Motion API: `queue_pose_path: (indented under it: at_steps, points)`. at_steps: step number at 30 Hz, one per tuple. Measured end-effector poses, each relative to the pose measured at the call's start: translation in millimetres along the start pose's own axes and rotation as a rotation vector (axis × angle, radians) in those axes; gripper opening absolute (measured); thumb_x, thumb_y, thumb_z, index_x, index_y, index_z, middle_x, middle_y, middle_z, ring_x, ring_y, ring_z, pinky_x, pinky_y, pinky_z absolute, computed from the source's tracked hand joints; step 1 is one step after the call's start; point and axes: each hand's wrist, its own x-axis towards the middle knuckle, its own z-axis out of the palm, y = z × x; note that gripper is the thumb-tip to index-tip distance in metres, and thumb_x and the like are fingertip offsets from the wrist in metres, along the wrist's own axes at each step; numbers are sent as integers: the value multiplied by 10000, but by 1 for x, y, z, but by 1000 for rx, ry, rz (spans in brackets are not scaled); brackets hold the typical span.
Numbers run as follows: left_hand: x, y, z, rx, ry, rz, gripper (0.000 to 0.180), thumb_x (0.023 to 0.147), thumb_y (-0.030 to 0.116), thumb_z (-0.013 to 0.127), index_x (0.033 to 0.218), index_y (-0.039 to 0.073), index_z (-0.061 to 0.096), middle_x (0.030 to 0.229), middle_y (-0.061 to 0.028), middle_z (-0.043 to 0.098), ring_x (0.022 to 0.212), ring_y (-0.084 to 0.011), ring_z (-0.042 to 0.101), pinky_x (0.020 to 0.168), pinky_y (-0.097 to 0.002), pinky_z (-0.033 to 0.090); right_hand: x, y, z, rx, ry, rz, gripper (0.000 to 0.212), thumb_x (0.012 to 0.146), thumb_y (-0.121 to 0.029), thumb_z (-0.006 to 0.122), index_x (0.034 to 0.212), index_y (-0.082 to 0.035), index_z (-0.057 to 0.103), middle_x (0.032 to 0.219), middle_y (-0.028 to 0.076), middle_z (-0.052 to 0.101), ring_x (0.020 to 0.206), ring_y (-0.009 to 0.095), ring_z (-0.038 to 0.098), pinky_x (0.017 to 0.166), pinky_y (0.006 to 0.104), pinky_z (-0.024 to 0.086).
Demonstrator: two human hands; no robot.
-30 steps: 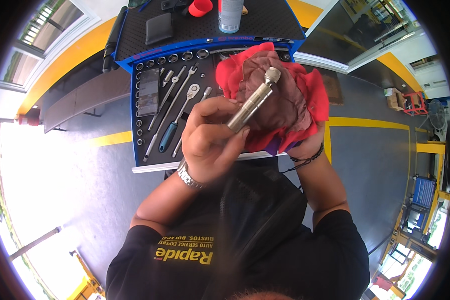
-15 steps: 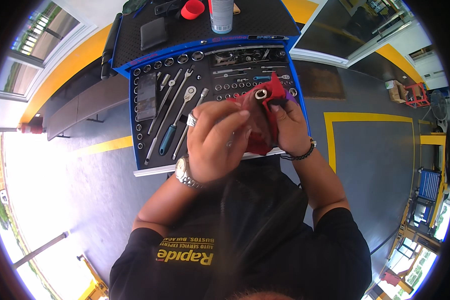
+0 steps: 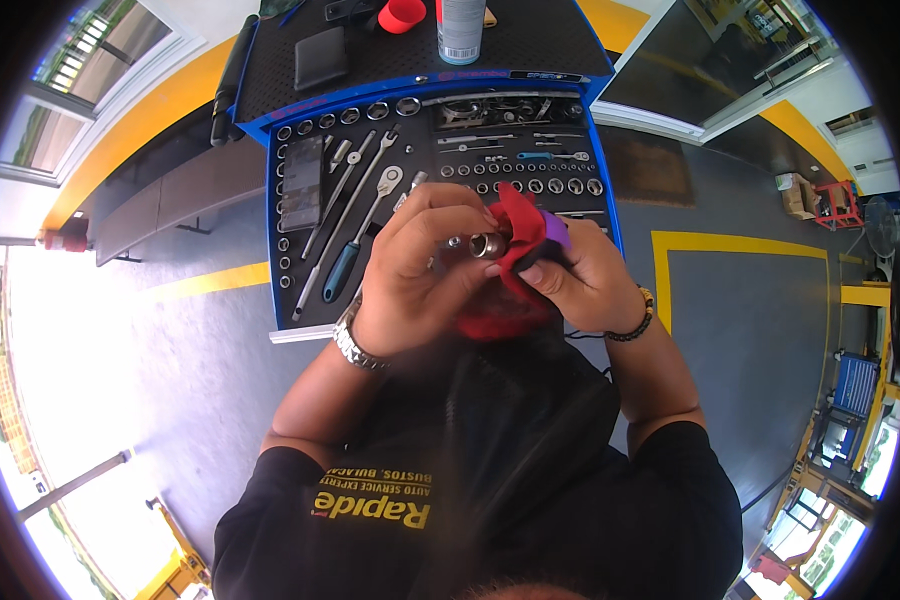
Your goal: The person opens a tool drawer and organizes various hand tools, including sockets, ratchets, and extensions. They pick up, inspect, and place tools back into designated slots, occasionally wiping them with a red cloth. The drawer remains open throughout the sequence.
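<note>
A shiny metal socket, its round opening showing, sits between the thumb and fingers of my left hand, which is closed on it. Red cloth bunches against the socket's right side. My right hand is closed around this cloth, its thumb pressing from the near side; a purple patch and a dark patch show beside its fingers. Both hands are raised over the near part of an open tool drawer. Part of the cloth hangs below, between the hands.
Sockets in rows, extension bars and a blue-handled ratchet lie in the drawer's dark foam. A phone-like dark slab rests at its left. On the cabinet top are a black wallet, a spray can and a red ring-shaped item.
The socket has come down and left from the cloth at my right thumb to my left fingers, which have closed on it. My right hand has moved slightly lower with the cloth.
</note>
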Motion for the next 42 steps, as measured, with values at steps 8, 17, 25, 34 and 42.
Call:
queue_pose_path:
  at_steps: [8, 17, 25, 34, 42]
  points:
    - [-10, 0, 1, -189, 106, -100, 356, 854, -39, 756, 1168, 8, 595, 1163, -158, 602, 1061, -223, 614, 943, -361, 507, 3, 6, 4, 249, 56, 107, 273, 979, -224, 694, 1183, -43, 691, 1085, 102, 730, 966, 242, 707, 865, 331, 529]
    - [14, 32, -1, -91, 11, 130, 333, 801, 59, 822, 1102, 57, 679, 1077, -120, 644, 1014, -266, 637, 880, -380, 514, 4, 14, 16, 176, 55, -148, 347, 885, -125, 743, 1212, -36, 668, 1167, 120, 712, 1020, 269, 706, 909, 363, 525]
    - [4, 31, -1, 73, 62, 292, 388, 741, 164, 923, 1051, 167, 690, 998, -33, 508, 932, -204, 522, 834, -340, 486, 0, 14, 17, 134, 86, -221, 393, 850, -136, 750, 1221, -33, 671, 1221, 148, 702, 1027, 313, 705, 900, 365, 523]
    - [3, 30, 4, -61, 162, 382, 329, 737, 122, 898, 1017, 146, 726, 963, -21, 584, 858, -215, 576, 771, -349, 475, -3, 7, 2, -43, 11, -193, 430, 820, -173, 796, 1200, -14, 673, 1203, 179, 701, 987, 328, 716, 878, 367, 532]
    - [2, 31, 4, -19, 144, 420, 265, 784, 144, 854, 1008, 164, 715, 1002, -26, 627, 869, -224, 594, 784, -378, 462, -25, 2, 6, 259, 161, 256, 393, 809, -185, 828, 1119, 22, 703, 1165, 195, 708, 996, 315, 732, 874, 370, 570]
